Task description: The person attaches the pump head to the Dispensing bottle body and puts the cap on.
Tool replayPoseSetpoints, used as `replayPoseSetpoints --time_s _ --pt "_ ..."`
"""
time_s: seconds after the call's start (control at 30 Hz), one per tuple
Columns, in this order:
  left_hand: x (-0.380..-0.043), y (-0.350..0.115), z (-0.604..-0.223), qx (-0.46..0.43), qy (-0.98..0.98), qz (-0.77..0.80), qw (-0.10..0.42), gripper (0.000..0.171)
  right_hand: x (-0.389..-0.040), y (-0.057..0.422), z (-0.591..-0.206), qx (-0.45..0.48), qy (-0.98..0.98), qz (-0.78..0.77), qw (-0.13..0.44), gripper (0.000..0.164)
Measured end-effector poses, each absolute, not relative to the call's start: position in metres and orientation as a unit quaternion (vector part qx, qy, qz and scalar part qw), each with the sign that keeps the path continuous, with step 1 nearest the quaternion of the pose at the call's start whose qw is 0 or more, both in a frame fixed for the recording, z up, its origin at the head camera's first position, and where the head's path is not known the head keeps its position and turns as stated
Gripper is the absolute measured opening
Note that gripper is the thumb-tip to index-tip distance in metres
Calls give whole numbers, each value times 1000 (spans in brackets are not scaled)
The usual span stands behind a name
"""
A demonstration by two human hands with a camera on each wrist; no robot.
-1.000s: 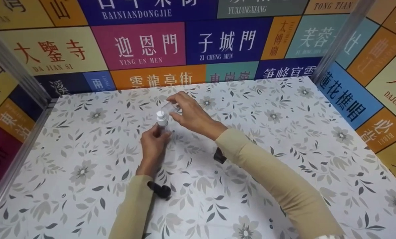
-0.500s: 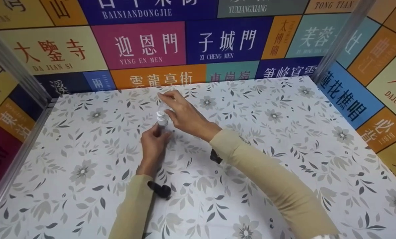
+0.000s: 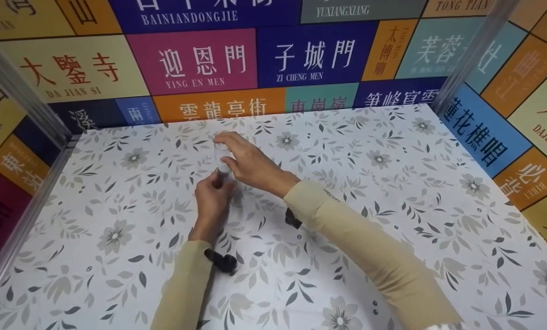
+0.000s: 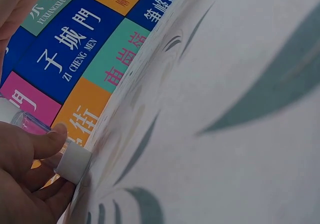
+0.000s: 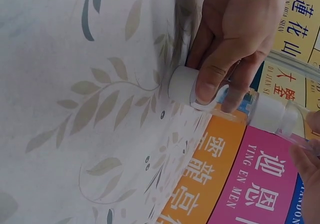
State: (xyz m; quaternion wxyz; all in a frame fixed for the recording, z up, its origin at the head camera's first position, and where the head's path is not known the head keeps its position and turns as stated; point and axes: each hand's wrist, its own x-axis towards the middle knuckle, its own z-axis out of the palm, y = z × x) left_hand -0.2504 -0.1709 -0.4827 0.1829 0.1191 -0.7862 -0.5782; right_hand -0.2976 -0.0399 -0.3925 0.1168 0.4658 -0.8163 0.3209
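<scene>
A small clear spray bottle (image 5: pixel 183 84), with a white base and a white collar, stands upright on the cloth. My left hand (image 3: pixel 211 195) grips its body low down; in the left wrist view the thumb and fingers wrap it just above the white base (image 4: pixel 75 163). Over the bottle's top sits a clear cap (image 3: pixel 220 149), pinched between thumb and fingers of my right hand (image 3: pixel 253 162). The right wrist view has the cap's lower end at the white collar (image 5: pixel 267 112). Whether it is fully seated I cannot tell. The white nozzle is mostly hidden.
A white cloth (image 3: pixel 347 238) with grey leaves and flowers covers the table. Colourful panels (image 3: pixel 200 59) with lettering rise behind it and at both sides. Black wrist cameras sit at the left cuff (image 3: pixel 221 262) and right cuff.
My right hand has carried the clear cap leftward from beside the white nozzle, then lowered it over the bottle's top. The left hand and the bottle have stayed in place.
</scene>
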Motion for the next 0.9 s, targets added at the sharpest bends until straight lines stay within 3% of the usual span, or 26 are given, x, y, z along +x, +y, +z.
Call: replayPoseSetpoints --time_s 0.17,0.33,0.53,0.9 --pt "-251 -171 -482 105 -803 -552 200 7 -298 -40 -394 459 -818 326 116 40" --pt "-251 -171 -483 99 -805 -548 205 12 -297 -42 -396 455 -822 325 109 41" --pt "-251 -172 -485 109 -804 -550 198 6 -297 -45 -404 455 -827 316 97 40" --pt "-251 -172 -484 104 -805 -549 200 9 -296 -46 -413 447 -832 312 102 42"
